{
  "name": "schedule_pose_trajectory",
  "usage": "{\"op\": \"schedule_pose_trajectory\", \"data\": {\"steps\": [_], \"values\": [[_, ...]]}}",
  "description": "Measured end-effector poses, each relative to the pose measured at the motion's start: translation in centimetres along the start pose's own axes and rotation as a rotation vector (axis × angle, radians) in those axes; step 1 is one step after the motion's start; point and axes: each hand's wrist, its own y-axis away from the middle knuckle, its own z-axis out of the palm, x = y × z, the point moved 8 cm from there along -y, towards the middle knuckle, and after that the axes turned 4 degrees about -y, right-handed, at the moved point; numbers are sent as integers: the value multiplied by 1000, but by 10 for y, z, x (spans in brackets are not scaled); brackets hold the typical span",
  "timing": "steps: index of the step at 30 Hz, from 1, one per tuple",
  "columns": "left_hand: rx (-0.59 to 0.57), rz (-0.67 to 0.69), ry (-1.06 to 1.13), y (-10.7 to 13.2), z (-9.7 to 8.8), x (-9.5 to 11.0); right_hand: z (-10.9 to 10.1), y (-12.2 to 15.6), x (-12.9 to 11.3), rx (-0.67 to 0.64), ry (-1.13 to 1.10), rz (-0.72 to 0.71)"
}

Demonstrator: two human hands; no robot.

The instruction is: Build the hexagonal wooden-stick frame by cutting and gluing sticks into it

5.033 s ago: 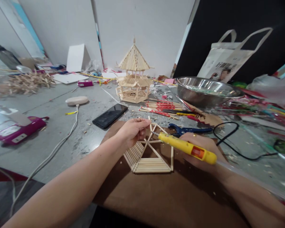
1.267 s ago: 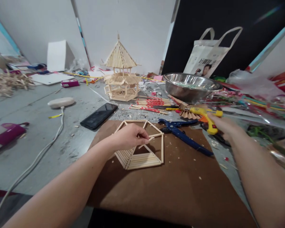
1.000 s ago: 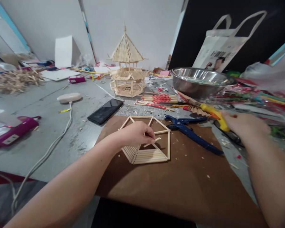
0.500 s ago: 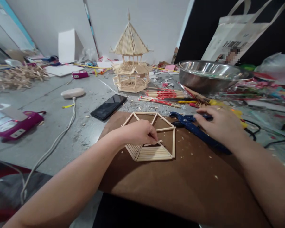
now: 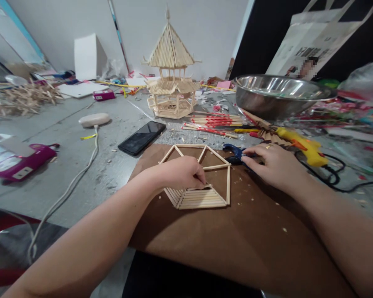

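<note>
My left hand point(image 5: 189, 174) is closed in a pinch on a short wooden stick point(image 5: 207, 186) above the near part of a polygonal stick frame point(image 5: 216, 167). Parallel sticks point(image 5: 202, 198) fill the near panel, and the panel to its left is partly hidden by my hand. My right hand point(image 5: 272, 163) curls over the handles of the blue pliers point(image 5: 233, 154), covering most of them. Only the jaws and a bit of the handle show at its left. The frame and pliers rest on a brown board point(image 5: 224, 236).
Behind stands a stick pagoda model point(image 5: 170, 82). Red-marked sticks point(image 5: 216, 121) lie before it, with a phone point(image 5: 142, 137) to the left. On the right are a yellow glue gun point(image 5: 307, 147) and a steel basin point(image 5: 279, 97). A white cable point(image 5: 81, 178) runs along the left.
My right hand has moved left and closed over the pliers' handles, uncovering the glue gun. The stick in my left hand now lies closer along the filled panel's upper edge.
</note>
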Motion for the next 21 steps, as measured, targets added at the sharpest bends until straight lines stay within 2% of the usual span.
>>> {"op": "schedule_pose_trajectory", "data": {"steps": [10, 21], "values": [[-24, -10, 6, 0, 0, 1, 2, 1, -7, -32, -1, -21], [-49, -31, 11, 1, 0, 3, 4, 1, -22, -88, -109, -93]]}}
